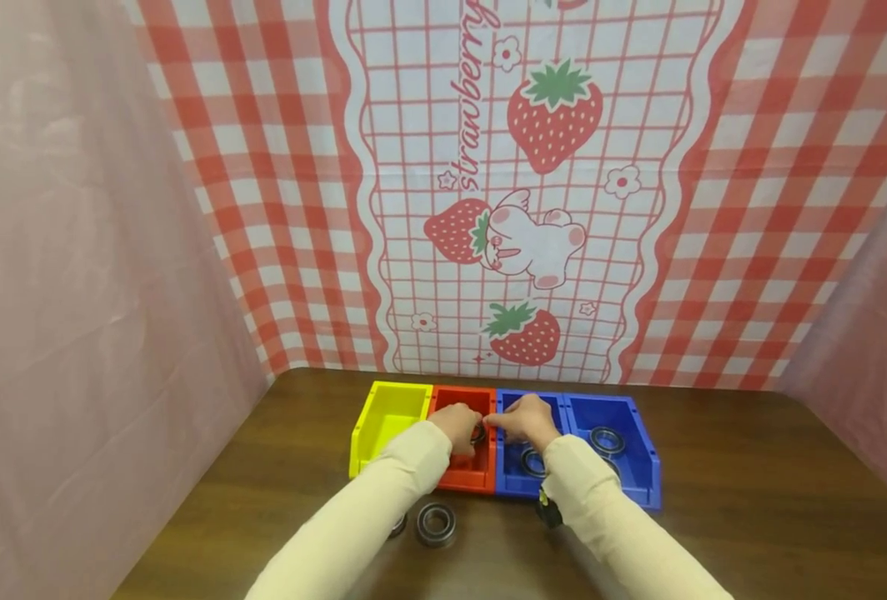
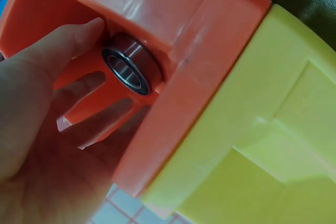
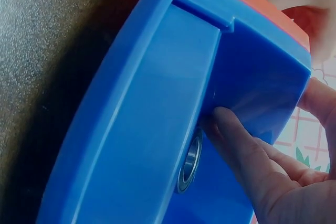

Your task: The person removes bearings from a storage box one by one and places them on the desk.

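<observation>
In the head view, my left hand point(image 1: 457, 427) reaches into the red bin point(image 1: 468, 481). Its thumb and fingers are spread beside a ball bearing point(image 2: 152, 69), which stands tilted near the bin wall in the left wrist view with a visible gap to the fingers. My right hand point(image 1: 531, 419) is over the inner blue bin point(image 1: 517, 488), one finger extended toward the divider with the red bin. Fairly straight fingers of that hand dip inside the blue bin in the right wrist view, close to another bearing point(image 3: 183, 184); nothing is gripped there.
A yellow bin point(image 1: 389, 421) adjoins the red one on the left. The outer blue bin point(image 1: 642, 475) contains bearings point(image 1: 595, 440). On the brown table point(image 1: 744, 483) in front lie a bearing point(image 1: 423, 527) and another, partly hidden by the left sleeve. A patterned cloth point(image 1: 563, 333) hangs behind.
</observation>
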Action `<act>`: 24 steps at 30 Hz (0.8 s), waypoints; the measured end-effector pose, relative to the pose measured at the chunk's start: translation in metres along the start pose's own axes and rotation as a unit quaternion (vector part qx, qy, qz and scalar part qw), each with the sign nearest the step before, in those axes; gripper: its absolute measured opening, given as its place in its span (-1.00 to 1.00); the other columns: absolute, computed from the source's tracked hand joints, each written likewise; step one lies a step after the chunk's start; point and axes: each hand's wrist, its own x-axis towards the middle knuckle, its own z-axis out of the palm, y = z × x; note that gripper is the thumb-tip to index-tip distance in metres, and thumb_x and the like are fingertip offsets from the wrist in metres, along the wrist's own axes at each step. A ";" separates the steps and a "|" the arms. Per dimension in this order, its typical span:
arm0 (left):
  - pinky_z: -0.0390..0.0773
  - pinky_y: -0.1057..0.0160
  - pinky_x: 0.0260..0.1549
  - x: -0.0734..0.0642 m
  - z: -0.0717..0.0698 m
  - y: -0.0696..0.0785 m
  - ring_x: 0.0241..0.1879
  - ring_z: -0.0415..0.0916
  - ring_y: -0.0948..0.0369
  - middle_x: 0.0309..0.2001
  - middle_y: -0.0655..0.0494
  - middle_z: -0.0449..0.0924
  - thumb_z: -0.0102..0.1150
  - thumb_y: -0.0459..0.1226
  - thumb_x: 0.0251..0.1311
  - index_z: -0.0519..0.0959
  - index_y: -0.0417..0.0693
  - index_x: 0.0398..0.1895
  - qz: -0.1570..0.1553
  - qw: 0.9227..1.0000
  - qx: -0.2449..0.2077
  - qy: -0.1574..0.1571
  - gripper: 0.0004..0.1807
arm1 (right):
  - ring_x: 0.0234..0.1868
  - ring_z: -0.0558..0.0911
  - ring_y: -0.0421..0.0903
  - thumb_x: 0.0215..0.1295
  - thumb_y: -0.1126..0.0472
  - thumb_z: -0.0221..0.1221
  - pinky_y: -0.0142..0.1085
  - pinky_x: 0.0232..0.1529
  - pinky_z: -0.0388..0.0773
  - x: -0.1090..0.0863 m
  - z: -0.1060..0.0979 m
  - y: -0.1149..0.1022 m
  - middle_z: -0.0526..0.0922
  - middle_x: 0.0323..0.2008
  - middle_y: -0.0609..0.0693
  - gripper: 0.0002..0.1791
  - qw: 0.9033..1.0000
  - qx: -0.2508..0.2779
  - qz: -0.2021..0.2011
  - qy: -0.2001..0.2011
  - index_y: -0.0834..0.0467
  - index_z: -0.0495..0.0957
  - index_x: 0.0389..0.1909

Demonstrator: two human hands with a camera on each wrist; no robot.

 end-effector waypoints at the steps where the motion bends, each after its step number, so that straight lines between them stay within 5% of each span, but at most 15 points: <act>1: 0.59 0.35 -0.27 0.000 0.001 0.001 -0.31 0.60 0.23 -0.31 0.10 0.68 0.41 -0.21 -0.06 0.63 -0.02 -0.16 -0.002 1.000 0.001 -0.004 -0.67 | -0.44 0.76 0.00 0.03 0.02 0.39 -0.30 -0.40 0.63 0.000 0.000 0.000 0.74 -0.50 0.13 -0.58 1.000 -0.001 -0.001 0.001 0.33 0.70 -0.30; 17: 0.60 0.37 -0.14 0.003 0.005 -0.001 -0.16 0.60 0.29 -0.17 0.17 0.72 0.47 -0.12 -0.09 0.67 0.08 -0.07 -0.023 0.999 0.016 -0.029 -0.57 | -0.44 0.76 -0.01 0.04 0.00 0.38 -0.24 -0.33 0.65 0.000 -0.001 -0.001 0.74 -0.50 0.13 -0.57 1.000 0.000 -0.005 -0.006 0.33 0.70 -0.31; 24: 0.59 0.40 -0.27 0.001 0.007 0.002 -0.39 0.48 0.30 -0.31 0.16 0.66 0.47 -0.10 -0.12 0.68 0.05 -0.32 -0.048 0.996 0.042 -0.062 -0.72 | -0.43 0.76 0.00 0.04 0.00 0.38 -0.26 -0.35 0.64 -0.001 0.001 0.000 0.75 -0.48 0.15 -0.59 1.000 0.002 -0.002 -0.003 0.32 0.71 -0.33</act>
